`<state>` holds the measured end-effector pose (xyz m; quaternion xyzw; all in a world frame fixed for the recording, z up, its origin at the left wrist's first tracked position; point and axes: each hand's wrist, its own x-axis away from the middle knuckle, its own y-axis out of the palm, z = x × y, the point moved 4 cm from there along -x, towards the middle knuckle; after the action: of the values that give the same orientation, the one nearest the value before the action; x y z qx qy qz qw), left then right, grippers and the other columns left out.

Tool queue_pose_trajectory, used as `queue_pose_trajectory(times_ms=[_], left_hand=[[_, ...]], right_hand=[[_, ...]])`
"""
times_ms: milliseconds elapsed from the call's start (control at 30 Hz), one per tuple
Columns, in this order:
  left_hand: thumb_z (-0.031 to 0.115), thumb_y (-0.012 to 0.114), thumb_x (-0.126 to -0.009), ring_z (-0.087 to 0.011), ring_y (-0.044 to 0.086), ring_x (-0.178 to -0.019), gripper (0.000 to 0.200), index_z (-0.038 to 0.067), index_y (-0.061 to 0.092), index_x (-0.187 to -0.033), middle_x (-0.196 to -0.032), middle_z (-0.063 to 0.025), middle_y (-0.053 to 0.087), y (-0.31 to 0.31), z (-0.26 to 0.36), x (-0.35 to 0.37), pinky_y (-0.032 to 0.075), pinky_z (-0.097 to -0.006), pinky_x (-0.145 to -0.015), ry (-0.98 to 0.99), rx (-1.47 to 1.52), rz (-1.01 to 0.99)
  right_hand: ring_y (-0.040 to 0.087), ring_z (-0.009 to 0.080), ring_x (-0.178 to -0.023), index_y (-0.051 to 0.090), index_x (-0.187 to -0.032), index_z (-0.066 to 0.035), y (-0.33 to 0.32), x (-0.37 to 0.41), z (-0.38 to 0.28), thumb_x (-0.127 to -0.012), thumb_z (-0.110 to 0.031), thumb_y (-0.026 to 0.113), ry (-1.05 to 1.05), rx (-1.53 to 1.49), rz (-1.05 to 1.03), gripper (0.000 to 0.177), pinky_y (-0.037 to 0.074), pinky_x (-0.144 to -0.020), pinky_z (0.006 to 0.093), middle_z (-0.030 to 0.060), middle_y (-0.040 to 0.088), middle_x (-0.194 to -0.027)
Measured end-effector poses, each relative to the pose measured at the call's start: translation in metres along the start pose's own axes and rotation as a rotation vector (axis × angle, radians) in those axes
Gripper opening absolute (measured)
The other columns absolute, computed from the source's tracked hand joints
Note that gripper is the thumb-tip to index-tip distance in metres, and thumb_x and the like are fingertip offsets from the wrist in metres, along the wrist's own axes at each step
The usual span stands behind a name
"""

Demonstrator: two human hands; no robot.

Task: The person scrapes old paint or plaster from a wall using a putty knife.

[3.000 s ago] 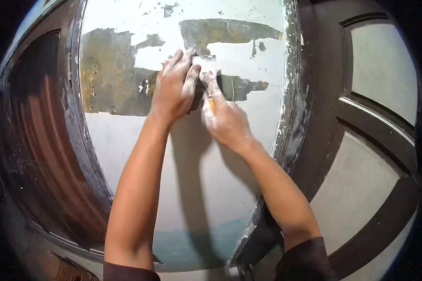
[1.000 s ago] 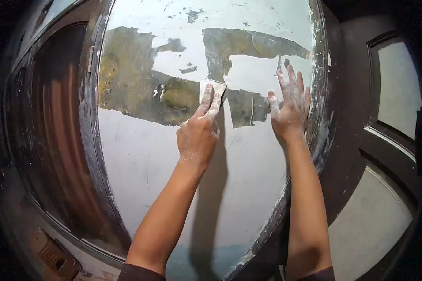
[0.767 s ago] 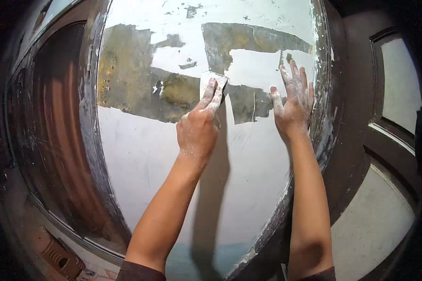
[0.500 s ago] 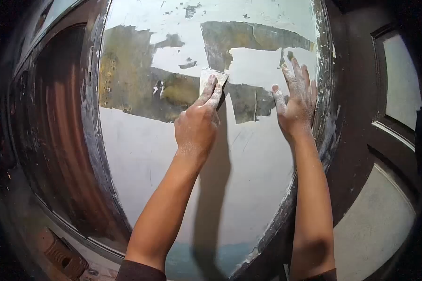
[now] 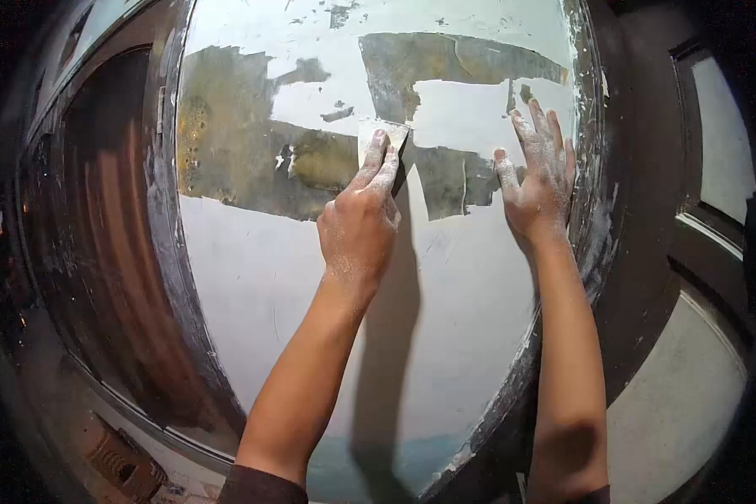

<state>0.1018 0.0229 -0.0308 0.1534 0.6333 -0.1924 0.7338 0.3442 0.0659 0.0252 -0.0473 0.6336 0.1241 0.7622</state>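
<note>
My left hand point(image 5: 361, 223) grips a whitish, wedge-shaped scraper point(image 5: 375, 134), its fingers pressed along the blade. The blade's wide edge lies against the panel point(image 5: 311, 277), where a white coat meets bare grey-brown patches point(image 5: 252, 134). The scraper's handle is hidden behind the hand. To the right, my right hand point(image 5: 539, 181) rests open against the panel near its right edge, fingers spread and holding nothing. White dust covers the fingers of both hands. A strip of bare patch point(image 5: 449, 181) shows between the two hands.
A chipped dark frame point(image 5: 592, 168) borders the panel on the right. To the left stands a dark, reddish-brown door or panel point(image 5: 122, 244). Low at the left sits a brown object with slots point(image 5: 122, 462). Light panels point(image 5: 722, 134) are set in the dark surface at far right.
The view has shifted slightly. My right hand appears a little farther right and higher in the picture. The scraper stays at nearly the same spot, still in my left hand.
</note>
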Motion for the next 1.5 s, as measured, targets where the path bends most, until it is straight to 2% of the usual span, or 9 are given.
queue_pose_trajectory(times_ms=[233, 300, 400, 567, 733, 867, 1133, 1433, 1500], left_hand=[[0.009, 0.055, -0.1, -0.0293, 0.073, -0.11, 0.042, 0.02, 0.069, -0.138, -0.148, 0.0042, 0.061, 0.0, 0.002, -0.006, 0.061, -0.0412, -0.087, -0.003, -0.047, -0.031], [0.007, 0.056, -0.099, -0.0301, 0.073, -0.109, 0.042, 0.019, 0.069, -0.137, -0.148, 0.0041, 0.061, 0.0, 0.003, -0.002, 0.061, -0.0419, -0.088, -0.002, -0.033, 0.001], [0.007, 0.055, -0.099, -0.0301, 0.072, -0.111, 0.041, 0.02, 0.071, -0.135, -0.147, 0.0041, 0.062, -0.005, 0.007, -0.014, 0.06, -0.0415, -0.09, -0.029, -0.026, -0.033], [0.008, 0.055, -0.1, -0.0298, 0.072, -0.111, 0.038, 0.021, 0.073, -0.131, -0.146, 0.0075, 0.062, -0.006, 0.005, -0.003, 0.06, -0.0409, -0.089, -0.045, 0.006, -0.02], [0.007, 0.054, -0.1, -0.0299, 0.072, -0.111, 0.04, 0.02, 0.072, -0.133, -0.147, 0.0034, 0.062, -0.005, 0.007, -0.009, 0.06, -0.0414, -0.09, -0.062, -0.027, -0.078], [0.008, 0.055, -0.1, -0.0307, 0.072, -0.11, 0.04, 0.02, 0.071, -0.134, -0.147, 0.0048, 0.061, -0.002, 0.007, -0.002, 0.06, -0.0413, -0.09, -0.013, -0.037, -0.014], [0.008, 0.055, -0.099, -0.0301, 0.073, -0.109, 0.038, 0.018, 0.072, -0.132, -0.146, 0.0047, 0.062, -0.003, 0.011, -0.006, 0.061, -0.0408, -0.089, -0.063, -0.025, -0.038], [0.007, 0.056, -0.098, -0.0304, 0.073, -0.107, 0.04, 0.02, 0.072, -0.133, -0.148, 0.0062, 0.06, -0.006, 0.017, -0.02, 0.061, -0.0414, -0.087, -0.041, -0.09, -0.035], [0.007, 0.055, -0.098, -0.0308, 0.074, -0.106, 0.04, 0.019, 0.072, -0.132, -0.148, 0.0058, 0.061, -0.008, 0.021, -0.022, 0.06, -0.0414, -0.088, -0.086, -0.077, -0.077]], right_hand=[[0.023, 0.0252, -0.16, 0.05, -0.154, -0.024, 0.001, 0.001, -0.001, -0.101, -0.04, 0.061, 0.007, 0.002, 0.004, 0.057, 0.013, -0.13, 0.0508, 0.0009, 0.034, -0.171], [0.029, 0.0289, -0.158, 0.054, -0.152, -0.021, -0.003, 0.001, -0.002, -0.101, -0.035, 0.063, 0.011, -0.022, 0.02, 0.054, 0.016, -0.128, 0.0556, 0.0028, 0.039, -0.168], [0.023, 0.0251, -0.16, 0.051, -0.153, -0.024, -0.002, 0.0, -0.001, -0.099, -0.039, 0.063, 0.028, -0.015, -0.012, 0.057, 0.013, -0.131, 0.0502, 0.0005, 0.034, -0.171], [0.024, 0.0252, -0.159, 0.051, -0.153, -0.024, -0.002, 0.001, 0.0, -0.098, -0.039, 0.063, 0.033, -0.023, -0.015, 0.058, 0.013, -0.131, 0.0502, 0.0006, 0.034, -0.17], [0.024, 0.0252, -0.159, 0.05, -0.154, -0.024, -0.002, 0.0, -0.001, -0.099, -0.039, 0.063, 0.038, -0.007, -0.028, 0.059, 0.012, -0.131, 0.0508, 0.0014, 0.034, -0.17], [0.024, 0.026, -0.159, 0.051, -0.153, -0.024, -0.006, -0.001, -0.004, -0.099, -0.038, 0.064, 0.044, -0.03, -0.027, 0.057, 0.013, -0.13, 0.0517, 0.002, 0.035, -0.17], [0.022, 0.025, -0.16, 0.047, -0.156, -0.025, -0.001, -0.001, -0.002, -0.1, -0.042, 0.061, 0.017, 0.014, -0.021, 0.061, 0.012, -0.13, 0.0513, 0.0021, 0.034, -0.17], [0.023, 0.0276, -0.16, 0.048, -0.154, -0.022, -0.004, -0.001, -0.002, -0.099, -0.04, 0.063, 0.005, -0.028, -0.028, 0.06, 0.013, -0.13, 0.053, 0.0039, 0.034, -0.17], [0.023, 0.0277, -0.16, 0.048, -0.154, -0.021, -0.004, -0.001, -0.002, -0.099, -0.04, 0.063, 0.001, -0.034, -0.03, 0.06, 0.013, -0.13, 0.0529, 0.0041, 0.035, -0.17]])
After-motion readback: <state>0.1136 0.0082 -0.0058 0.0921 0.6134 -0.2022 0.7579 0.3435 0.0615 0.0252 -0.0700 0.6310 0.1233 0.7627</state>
